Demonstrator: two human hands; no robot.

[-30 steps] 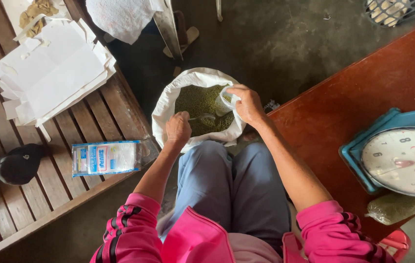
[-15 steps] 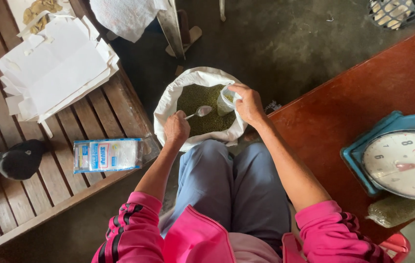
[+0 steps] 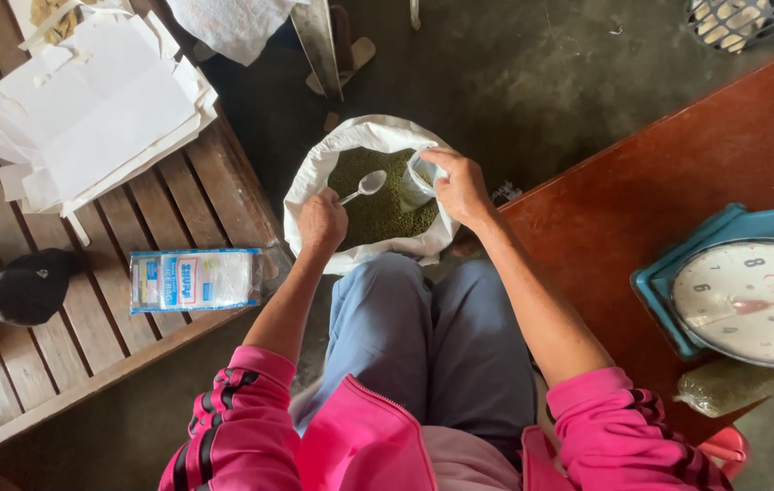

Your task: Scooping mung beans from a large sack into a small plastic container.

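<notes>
One sack (image 3: 318, 170) of green beans (image 3: 378, 211) | left fingers (image 3: 321, 221) grasp spoon (image 3: 367, 185) | right fingers (image 3: 446, 170) grasp clear bag (image 3: 416, 182)

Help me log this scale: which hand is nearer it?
Right. The right hand holds a small bag at the sack, closer to the scale; the left hand is farther off.

Under me lies a dark, stained concrete floor (image 3: 532, 73). To my left runs a slatted wooden bench (image 3: 178, 205) — to my right a reddish-brown wooden table (image 3: 678, 164), all in soft daylight.
</notes>
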